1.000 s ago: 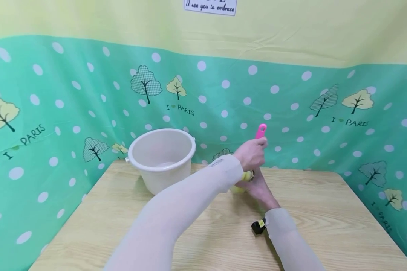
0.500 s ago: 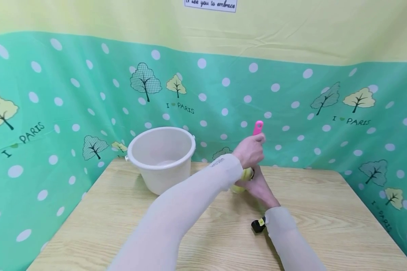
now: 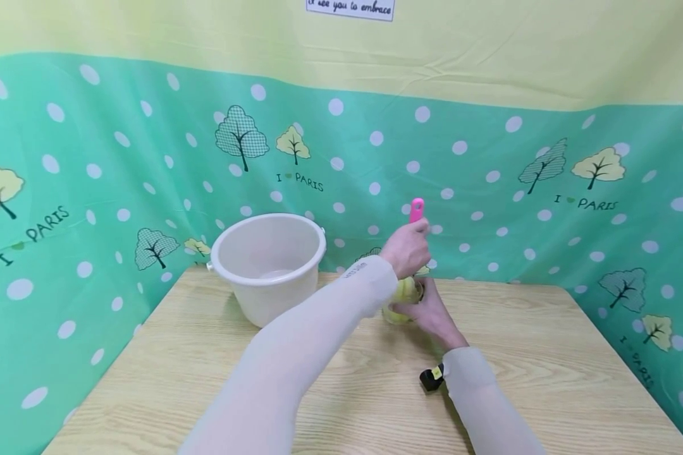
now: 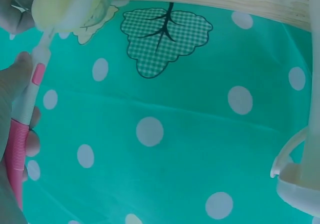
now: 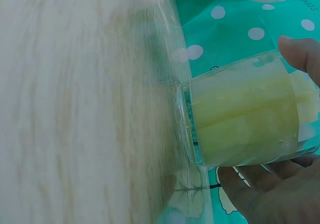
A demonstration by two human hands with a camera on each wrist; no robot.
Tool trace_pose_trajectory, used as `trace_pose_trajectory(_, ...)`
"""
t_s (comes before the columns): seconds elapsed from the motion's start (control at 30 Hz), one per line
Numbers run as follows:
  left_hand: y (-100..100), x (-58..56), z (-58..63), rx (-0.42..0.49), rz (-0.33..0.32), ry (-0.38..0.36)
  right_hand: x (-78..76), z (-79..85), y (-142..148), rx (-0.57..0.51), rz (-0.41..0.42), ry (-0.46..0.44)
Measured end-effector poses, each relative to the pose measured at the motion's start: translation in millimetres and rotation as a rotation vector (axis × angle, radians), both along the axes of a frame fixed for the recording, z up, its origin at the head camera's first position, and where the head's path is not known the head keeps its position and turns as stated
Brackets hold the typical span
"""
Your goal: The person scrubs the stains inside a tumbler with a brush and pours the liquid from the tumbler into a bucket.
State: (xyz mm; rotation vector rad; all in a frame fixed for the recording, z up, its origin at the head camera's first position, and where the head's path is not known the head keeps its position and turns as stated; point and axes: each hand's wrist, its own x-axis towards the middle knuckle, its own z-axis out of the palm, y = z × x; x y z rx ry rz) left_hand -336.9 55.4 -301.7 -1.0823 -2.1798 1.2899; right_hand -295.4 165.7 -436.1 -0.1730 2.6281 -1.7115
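My left hand (image 3: 406, 251) grips the pink-and-white handle (image 4: 19, 141) of a sponge cup brush. The handle's pink end with its hanging hole sticks up above the fist in the head view. A pale yellow-and-white sponge head (image 5: 245, 126) fills the inside of a clear drinking glass (image 5: 186, 121). With thumb on one side and fingers on the other, my right hand (image 3: 434, 316) holds this glass by its upper part. In the right wrist view the glass's base meets or nearly meets the wooden tabletop. The left forearm hides part of the glass in the head view.
A white bucket (image 3: 270, 278) with a side handle stands on the wooden table (image 3: 523, 354), left of the hands. Behind the table hangs a green and yellow curtain (image 3: 478, 164). A small black device (image 3: 431, 379) sits by the right sleeve.
The brush handle's top end has swung left, and my left hand has shifted slightly left with it. More of the glass shows now. My right hand stays around the glass.
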Motion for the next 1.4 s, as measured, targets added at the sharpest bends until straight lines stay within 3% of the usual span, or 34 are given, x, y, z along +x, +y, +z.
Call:
trace_pose_trajectory(0.73, -18.2, 0.5, 3.9, 0.067, -0.057, -0.048, -0.3, 1.2, -0.8, 0.028, -0.016, -0.023)
trace_pose_trajectory(1.1, -18.8, 5.1, 6.9, 0.097, -0.082, -0.095, -0.7, 0.2, -2.1, -0.029, -0.007, -0.026)
trace_pose_trajectory(1.23, -10.1, 13.7, 9.3, 0.066, -0.090, -0.110, -1.9, -2.1, -2.0, -0.043, 0.005, 0.012)
trace_pose_trajectory(1.4, 2.8, 21.0, 8.3, -0.018, -0.136, -0.057, -0.8, -1.5, -2.5, -0.063, 0.057, 0.140)
